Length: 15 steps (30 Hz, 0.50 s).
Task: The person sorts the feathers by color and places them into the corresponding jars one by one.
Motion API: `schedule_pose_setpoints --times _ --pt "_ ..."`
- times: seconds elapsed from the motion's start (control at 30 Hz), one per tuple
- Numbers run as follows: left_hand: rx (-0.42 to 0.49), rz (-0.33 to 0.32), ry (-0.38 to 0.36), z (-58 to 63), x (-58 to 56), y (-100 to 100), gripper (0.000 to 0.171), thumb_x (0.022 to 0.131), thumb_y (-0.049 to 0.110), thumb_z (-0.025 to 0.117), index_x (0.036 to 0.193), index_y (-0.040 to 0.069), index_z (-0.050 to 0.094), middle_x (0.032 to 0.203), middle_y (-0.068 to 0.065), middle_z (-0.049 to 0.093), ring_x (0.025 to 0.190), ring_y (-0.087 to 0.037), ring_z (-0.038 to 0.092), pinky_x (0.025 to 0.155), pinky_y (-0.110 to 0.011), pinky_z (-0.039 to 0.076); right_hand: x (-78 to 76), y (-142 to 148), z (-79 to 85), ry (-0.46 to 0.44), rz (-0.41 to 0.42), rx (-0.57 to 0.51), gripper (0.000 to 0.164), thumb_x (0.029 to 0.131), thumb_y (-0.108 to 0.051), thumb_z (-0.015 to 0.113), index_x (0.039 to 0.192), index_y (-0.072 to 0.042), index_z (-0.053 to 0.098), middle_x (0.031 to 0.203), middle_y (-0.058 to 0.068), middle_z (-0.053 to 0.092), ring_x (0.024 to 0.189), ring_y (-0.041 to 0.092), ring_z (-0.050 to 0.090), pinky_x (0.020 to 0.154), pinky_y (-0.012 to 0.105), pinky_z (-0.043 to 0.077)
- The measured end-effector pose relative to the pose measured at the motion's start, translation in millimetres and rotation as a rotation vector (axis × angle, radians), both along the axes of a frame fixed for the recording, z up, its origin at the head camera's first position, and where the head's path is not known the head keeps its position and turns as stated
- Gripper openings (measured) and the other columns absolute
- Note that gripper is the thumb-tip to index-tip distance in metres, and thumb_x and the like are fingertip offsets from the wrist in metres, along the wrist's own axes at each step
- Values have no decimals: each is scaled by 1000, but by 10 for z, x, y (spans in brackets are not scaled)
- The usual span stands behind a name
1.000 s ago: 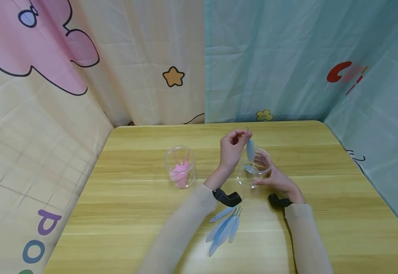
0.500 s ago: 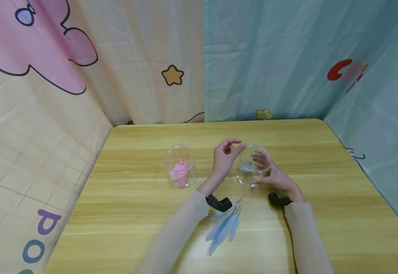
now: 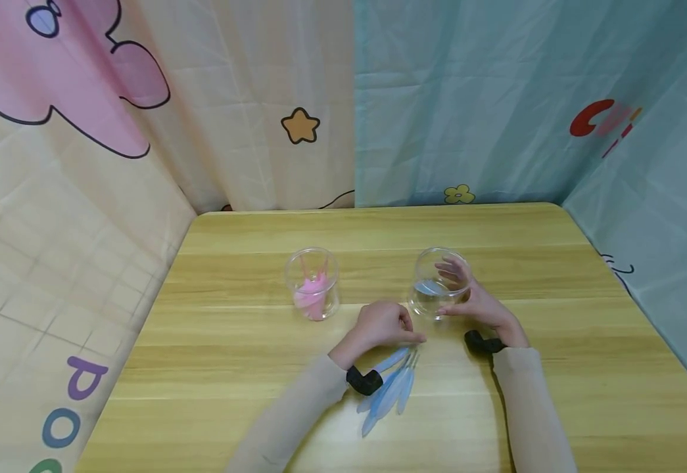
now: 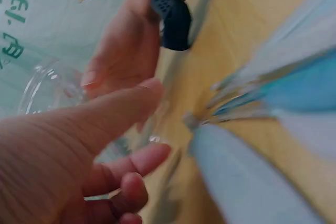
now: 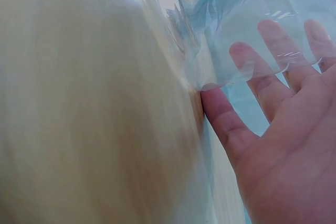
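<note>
Left of the middle, toward the desk's (image 3: 231,263) back edge, I see a clear cup (image 3: 334,289) standing up with pink feathers (image 3: 313,295) inside. Next is the person's left hand (image 3: 381,323), low over the desk, thumb and pointing finger apart with nothing between them. Just beside it, blue feathers (image 3: 392,394) lie fanned out, stems toward the back edge. Then a second cup (image 3: 419,270), also clear, stands with something blue inside. The right hand (image 3: 476,302) holds it, curled around its right side.

Surface (image 3: 201,341): smooth wood-grain finish, slight sheen. Cups (image 3: 333,297): glossy, transparent, plastic-looking. Blue feathers (image 3: 388,393): matt, soft-looking. Curtains (image 3: 467,112) beyond the surface's far edge: creased cloth.
</note>
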State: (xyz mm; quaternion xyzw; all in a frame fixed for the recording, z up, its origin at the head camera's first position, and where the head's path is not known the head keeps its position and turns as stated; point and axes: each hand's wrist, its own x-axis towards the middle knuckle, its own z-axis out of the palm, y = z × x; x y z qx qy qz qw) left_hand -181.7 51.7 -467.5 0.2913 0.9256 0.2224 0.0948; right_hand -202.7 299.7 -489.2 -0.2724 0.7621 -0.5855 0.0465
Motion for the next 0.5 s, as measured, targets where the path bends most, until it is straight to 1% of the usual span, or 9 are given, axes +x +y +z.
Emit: schedule_pose_setpoints --times 0.07,0.17,0.23,0.3,0.5 --pt "-70 -16 30 -29 40 25 30 71 58 75 64 31 65 61 20 52 56 0 48 47 -22 37 27 -17 53 -1 -3 2 99 72 15 74 144 3 7 144 34 20 131 53 20 101 67 16" --pt "-115 -25 56 -57 75 62 31 70 55 76 61 30 62 59 19 52 56 -1 47 47 -23 37 73 -50 137 -3 -8 2 98 72 15 74 143 6 8 143 36 20 130 55 20 100 67 16" --pt "-125 -29 56 -67 86 80 31 71 54 76 60 29 61 59 18 51 56 -1 47 48 -24 37 94 -65 169 -4 -12 4 97 72 14 74 143 6 8 143 36 21 130 55 20 101 67 16" --pt "-128 -31 36 -76 92 90 31 73 53 76 60 29 61 59 17 51 56 -2 47 48 -24 37 104 -71 180 -4 -12 7 97 72 14 74 144 6 8 143 36 21 130 55 20 100 68 15" --pt "-102 -19 -16 -93 105 80 30 76 50 74 60 29 62 58 17 51 56 -3 48 48 -24 37 98 -60 166 -12 -12 14 97 73 13 74 144 4 8 144 34 21 131 52 20 101 68 14"
